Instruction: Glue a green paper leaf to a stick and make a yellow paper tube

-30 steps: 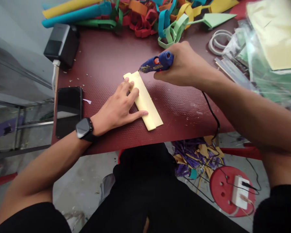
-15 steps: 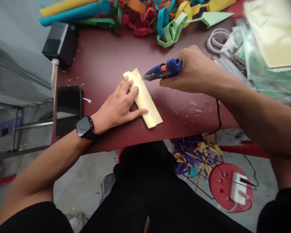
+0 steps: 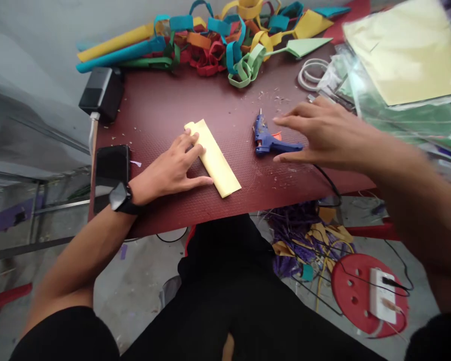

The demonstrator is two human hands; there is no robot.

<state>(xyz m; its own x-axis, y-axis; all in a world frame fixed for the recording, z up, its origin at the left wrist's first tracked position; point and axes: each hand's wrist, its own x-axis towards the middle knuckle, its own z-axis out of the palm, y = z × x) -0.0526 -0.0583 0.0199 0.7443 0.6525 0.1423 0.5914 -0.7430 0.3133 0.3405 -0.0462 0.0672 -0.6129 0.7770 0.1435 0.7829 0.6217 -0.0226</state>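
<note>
A folded strip of pale yellow paper point(image 3: 218, 164) lies slantwise on the dark red table. My left hand point(image 3: 178, 163) rests along its left edge, fingers spread, fingertips and thumb pressing the paper down. To the right of the paper, a blue hot glue gun point(image 3: 263, 135) lies on its side, its nozzle pointing away from me and its orange trigger showing. My right hand point(image 3: 311, 131) hovers just beside the glue gun's handle, thumb and fingers apart, with nothing in it.
Coloured paper chains point(image 3: 233, 37) and rolled paper tubes point(image 3: 126, 50) lie along the back. A phone point(image 3: 111, 168) and black power adapter point(image 3: 101, 95) sit at left. Yellow sheets point(image 3: 409, 55) and plastic bags are at right. The glue gun's cord point(image 3: 328, 181) drops over the front edge.
My right hand has let go of the glue gun, which now lies on the table, and has opened. My left hand stays on the yellow paper. The view has shifted slightly.
</note>
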